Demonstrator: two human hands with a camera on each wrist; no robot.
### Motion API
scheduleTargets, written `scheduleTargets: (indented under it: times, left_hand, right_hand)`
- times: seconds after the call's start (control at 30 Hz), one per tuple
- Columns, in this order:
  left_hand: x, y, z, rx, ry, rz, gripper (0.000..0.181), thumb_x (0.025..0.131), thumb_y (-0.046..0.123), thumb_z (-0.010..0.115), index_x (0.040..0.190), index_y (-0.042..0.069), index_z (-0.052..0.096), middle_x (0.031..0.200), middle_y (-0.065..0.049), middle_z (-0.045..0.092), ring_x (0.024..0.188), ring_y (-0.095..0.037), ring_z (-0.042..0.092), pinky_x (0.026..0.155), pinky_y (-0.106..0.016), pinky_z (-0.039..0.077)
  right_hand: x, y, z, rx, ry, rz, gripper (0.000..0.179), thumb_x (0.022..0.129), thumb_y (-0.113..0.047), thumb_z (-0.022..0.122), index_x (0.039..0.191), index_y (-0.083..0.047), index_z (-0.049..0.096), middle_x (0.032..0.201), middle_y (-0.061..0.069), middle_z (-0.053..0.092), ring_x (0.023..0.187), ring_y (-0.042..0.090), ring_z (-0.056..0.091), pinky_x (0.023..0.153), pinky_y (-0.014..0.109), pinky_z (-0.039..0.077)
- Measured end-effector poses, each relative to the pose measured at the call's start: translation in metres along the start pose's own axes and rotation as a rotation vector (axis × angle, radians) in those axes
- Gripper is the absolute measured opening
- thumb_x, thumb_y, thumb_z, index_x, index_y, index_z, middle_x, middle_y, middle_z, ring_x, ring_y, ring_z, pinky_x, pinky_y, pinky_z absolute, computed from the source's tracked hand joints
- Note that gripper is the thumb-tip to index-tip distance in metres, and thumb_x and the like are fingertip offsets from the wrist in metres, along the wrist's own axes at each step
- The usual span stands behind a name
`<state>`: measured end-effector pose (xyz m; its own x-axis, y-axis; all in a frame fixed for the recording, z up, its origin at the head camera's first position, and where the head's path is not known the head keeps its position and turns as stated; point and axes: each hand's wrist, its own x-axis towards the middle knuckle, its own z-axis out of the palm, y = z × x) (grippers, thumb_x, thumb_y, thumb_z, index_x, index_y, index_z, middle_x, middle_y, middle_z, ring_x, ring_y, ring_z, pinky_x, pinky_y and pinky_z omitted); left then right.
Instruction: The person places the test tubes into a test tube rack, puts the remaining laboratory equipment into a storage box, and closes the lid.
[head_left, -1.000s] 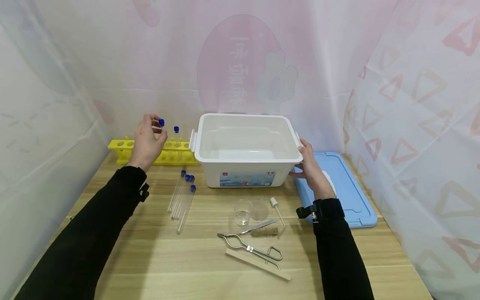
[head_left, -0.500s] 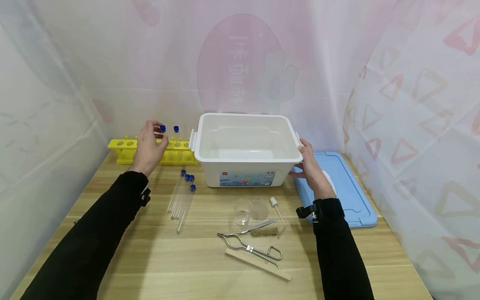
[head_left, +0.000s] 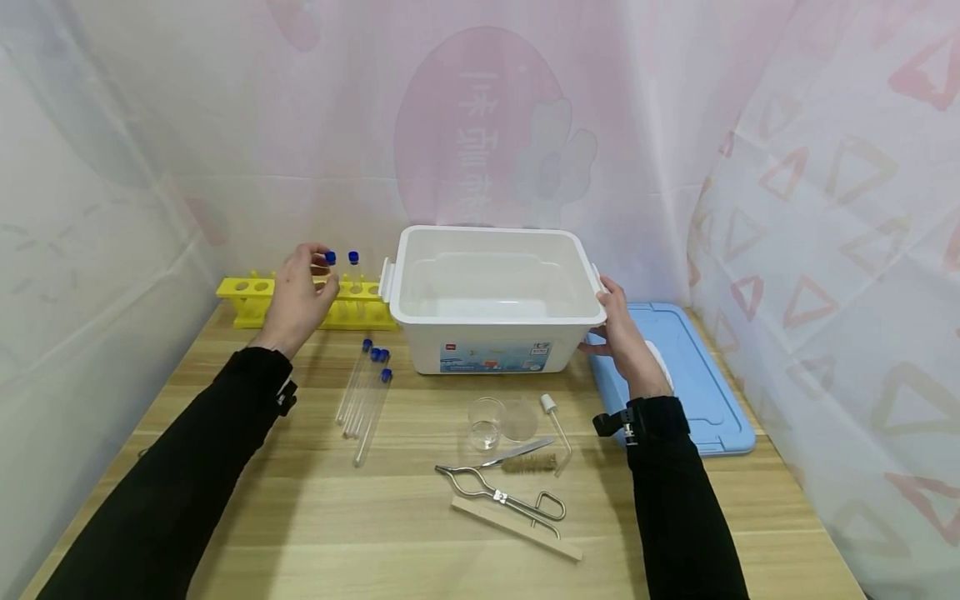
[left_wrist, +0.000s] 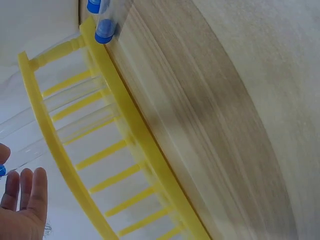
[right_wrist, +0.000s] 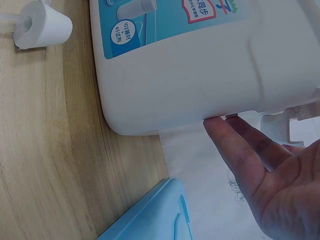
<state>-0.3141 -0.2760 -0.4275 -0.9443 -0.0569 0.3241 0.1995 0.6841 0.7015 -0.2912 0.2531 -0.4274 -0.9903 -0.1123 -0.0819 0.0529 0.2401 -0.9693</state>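
Observation:
My left hand (head_left: 296, 300) pinches a blue-capped test tube (head_left: 331, 259) just by its cap, at the back left. The left wrist view shows this tube's glass (left_wrist: 75, 127) standing through the yellow test tube rack (left_wrist: 145, 147). Another capped test tube (head_left: 354, 260) stands upright in the rack, just to the right. My right hand (head_left: 626, 337) touches the right side of a white plastic bin (head_left: 495, 321), under its rim. In the right wrist view its fingers (right_wrist: 237, 150) are straight, fingertips against the bin's wall near the handle (right_wrist: 277, 127).
Several blue-capped test tubes (head_left: 363, 408) lie before the rack. A small clear dish (head_left: 486, 425), a stopper with a bent tube (head_left: 550, 406), a brush (head_left: 528, 463), crucible tongs (head_left: 498, 497) and a wooden strip (head_left: 517, 530) lie in front. A blue lid (head_left: 697, 392) lies right.
My left hand has moved slightly down and right, lowering the pinched test tube into the rack beside the standing one. The right hand and the bin have stayed put.

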Motion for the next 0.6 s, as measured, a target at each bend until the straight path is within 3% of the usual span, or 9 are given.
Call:
scheduleTargets:
  times: [0.33,0.6]
  left_hand:
    - [-0.01,0.009,-0.009,0.02,-0.026,0.0,0.053,0.122,0.017,0.058,0.17,-0.002,0.044,0.166,-0.03,0.053,0.154,-0.051,0.055,0.123,-0.066,0.058]
    - [-0.02,0.011,-0.013,0.118,-0.105,0.039,0.047,0.121,0.016,0.061,0.162,-0.005,0.053,0.164,-0.032,0.054,0.151,-0.052,0.056,0.123,-0.07,0.056]
  right_hand:
    - [0.0,0.002,-0.001,0.003,-0.004,-0.001,0.083,0.12,-0.072,0.04,0.188,-0.044,0.002,0.191,0.019,0.028,0.165,0.058,0.051,0.129,0.083,0.048]
    - [0.0,0.001,0.0,0.014,-0.004,0.0,0.082,0.12,-0.071,0.039,0.188,-0.044,0.001,0.19,0.02,0.029,0.165,0.057,0.052,0.129,0.083,0.049]
